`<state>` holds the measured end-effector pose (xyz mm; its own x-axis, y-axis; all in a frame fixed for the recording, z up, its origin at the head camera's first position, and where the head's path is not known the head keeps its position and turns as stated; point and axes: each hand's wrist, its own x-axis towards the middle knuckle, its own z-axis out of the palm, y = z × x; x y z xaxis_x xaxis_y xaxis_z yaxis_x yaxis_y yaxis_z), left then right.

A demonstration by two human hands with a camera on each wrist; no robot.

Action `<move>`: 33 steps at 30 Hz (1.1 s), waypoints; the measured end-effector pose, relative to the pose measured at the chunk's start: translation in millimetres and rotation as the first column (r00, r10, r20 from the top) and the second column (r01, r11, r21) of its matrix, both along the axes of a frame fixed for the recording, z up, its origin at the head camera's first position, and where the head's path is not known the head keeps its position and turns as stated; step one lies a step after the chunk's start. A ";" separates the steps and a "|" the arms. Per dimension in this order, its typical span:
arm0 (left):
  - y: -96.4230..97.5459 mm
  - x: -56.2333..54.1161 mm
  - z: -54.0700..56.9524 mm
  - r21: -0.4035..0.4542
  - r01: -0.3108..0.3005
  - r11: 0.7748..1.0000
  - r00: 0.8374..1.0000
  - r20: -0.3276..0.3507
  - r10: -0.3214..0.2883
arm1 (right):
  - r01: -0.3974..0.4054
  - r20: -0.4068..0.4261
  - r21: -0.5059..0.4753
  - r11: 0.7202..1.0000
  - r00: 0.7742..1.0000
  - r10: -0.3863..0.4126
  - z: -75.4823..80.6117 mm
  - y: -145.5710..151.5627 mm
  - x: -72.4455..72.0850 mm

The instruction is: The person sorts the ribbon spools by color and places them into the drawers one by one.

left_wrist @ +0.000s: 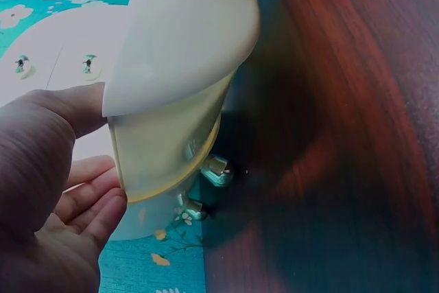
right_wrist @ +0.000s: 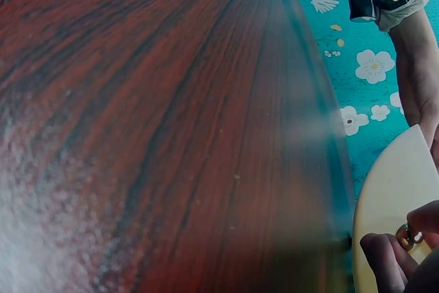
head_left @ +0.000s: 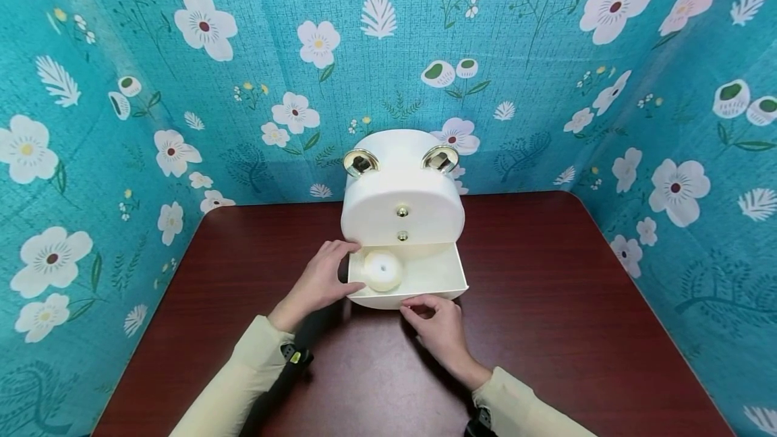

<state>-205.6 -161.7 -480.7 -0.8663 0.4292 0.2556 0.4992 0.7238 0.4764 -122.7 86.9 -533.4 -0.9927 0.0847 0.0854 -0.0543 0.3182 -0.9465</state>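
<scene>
A white rounded cabinet (head_left: 403,160) stands at the back of the table, its bottom drawer (head_left: 434,268) pulled out toward me. In the drawer's left half lies a pale round disc (head_left: 383,270) with a small dark centre. My left hand (head_left: 318,278) spans the drawer's left side, thumb at the front corner, fingers loosely bent along the wall. The left wrist view has its thumb (left_wrist: 86,108) against the edge of the drawer front (left_wrist: 185,39). At the middle of that front, my right hand (head_left: 440,329) pinches a small gold knob (right_wrist: 406,237).
Two gold knobs (head_left: 403,212) sit on the cabinet's upper face, and two shiny gold round pieces (head_left: 440,158) project from its top. The dark red wooden table (head_left: 534,275) extends to both sides. A teal flowered cloth (head_left: 255,52) surrounds it at back and sides.
</scene>
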 end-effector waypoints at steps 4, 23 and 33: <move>0.4 -0.1 1.7 -0.006 -0.006 1.000 1.000 0.009 0.006 | 0.003 0.007 -0.006 1.000 1.000 -0.003 0.4 -0.2 -0.3; -11.3 -3.3 15.6 0.188 0.024 0.982 0.970 -0.242 0.022 | 0.001 0.000 -0.026 1.000 1.000 -0.001 -0.5 -0.3 1.0; -19.0 -26.6 52.9 0.390 -0.008 0.921 0.945 -0.299 0.135 | 0.006 0.006 -0.012 1.000 1.000 -0.006 0.8 1.3 0.1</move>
<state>-232.2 -180.7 -427.8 -0.7381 0.1848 0.6489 0.6221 0.5590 0.5483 -122.6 88.2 -532.6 -0.9927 0.0918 0.0785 -0.0468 0.3075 -0.9504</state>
